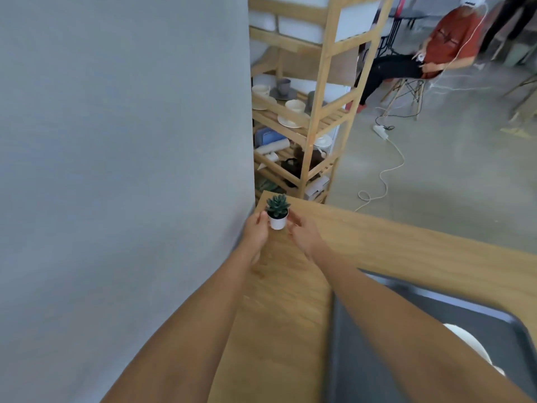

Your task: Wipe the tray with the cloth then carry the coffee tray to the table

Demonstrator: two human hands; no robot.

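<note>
Nearest the camera, at lower right, the dark tray (363, 359) lies on the desk (406, 251), a white cup (465, 341) on it; farther out, left hand (255, 231) and right hand (302, 234) together clasp a small potted succulent (277, 212) near the desk's far corner, wooden shelf (305, 117) beyond

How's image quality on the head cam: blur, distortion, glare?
Head view: strong wide-angle bending, the shelf leans; soft overall, the seated person and floor smeared; the plant between the left hand and right hand fairly sharp; lighting flat, no glare.

Both forearms are bare, no sleeves, rings or watch showing.
</note>
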